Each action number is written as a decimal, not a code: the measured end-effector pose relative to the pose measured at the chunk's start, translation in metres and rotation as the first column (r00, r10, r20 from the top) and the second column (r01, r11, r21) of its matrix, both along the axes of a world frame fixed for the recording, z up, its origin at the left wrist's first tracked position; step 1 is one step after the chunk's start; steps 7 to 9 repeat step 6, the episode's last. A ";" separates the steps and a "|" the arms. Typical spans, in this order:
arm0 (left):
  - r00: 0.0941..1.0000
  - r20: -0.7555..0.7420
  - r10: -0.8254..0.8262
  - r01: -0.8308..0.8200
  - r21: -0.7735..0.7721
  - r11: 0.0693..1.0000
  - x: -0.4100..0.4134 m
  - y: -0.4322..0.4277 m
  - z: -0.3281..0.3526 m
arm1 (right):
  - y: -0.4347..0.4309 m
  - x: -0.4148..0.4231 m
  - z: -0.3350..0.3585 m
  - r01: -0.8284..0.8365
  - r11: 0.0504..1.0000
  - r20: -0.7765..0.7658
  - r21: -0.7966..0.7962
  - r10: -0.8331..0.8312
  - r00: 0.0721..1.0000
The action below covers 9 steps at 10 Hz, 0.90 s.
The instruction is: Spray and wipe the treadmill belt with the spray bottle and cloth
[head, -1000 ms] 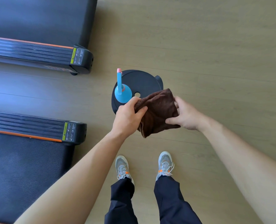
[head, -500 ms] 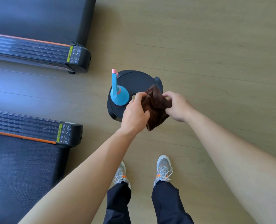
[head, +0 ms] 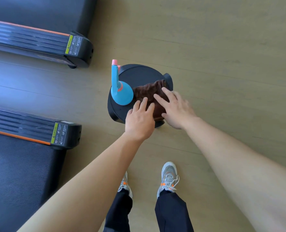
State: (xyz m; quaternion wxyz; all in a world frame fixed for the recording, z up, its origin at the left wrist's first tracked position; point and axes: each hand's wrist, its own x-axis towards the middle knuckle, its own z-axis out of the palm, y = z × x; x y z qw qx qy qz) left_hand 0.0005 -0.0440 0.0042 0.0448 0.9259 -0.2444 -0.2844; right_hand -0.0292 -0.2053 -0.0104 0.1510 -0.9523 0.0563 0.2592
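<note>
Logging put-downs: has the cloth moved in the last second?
Yes. The cloth moved from off the near edge of the stool onto its top, beside the bottle.

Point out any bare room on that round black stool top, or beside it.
The far side of the stool top is bare, bordered by the spray bottle and the brown cloth. The near half is crowded: the left hand and right hand cover the cloth. The wood floor right of the stool is bare.

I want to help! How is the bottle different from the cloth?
The spray bottle is blue, the cloth brown. The spray bottle stands upright; the cloth lies flat. The left hand and right hand are over the cloth, not the spray bottle. Both things sit on the black stool.
</note>
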 end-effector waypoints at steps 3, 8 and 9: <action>0.991 0.098 -0.095 0.090 0.052 0.995 0.026 -0.011 -0.057 | -0.010 0.027 -0.053 -0.050 0.988 0.027 -0.144 0.055 0.998; 0.992 -0.104 -0.070 0.078 0.071 0.994 0.024 -0.006 0.000 | -0.018 0.021 0.010 0.042 0.991 -0.141 -0.126 -0.059 0.988; 0.992 -0.104 -0.070 0.078 0.071 0.994 0.024 -0.006 0.000 | -0.018 0.021 0.010 0.042 0.991 -0.141 -0.126 -0.059 0.988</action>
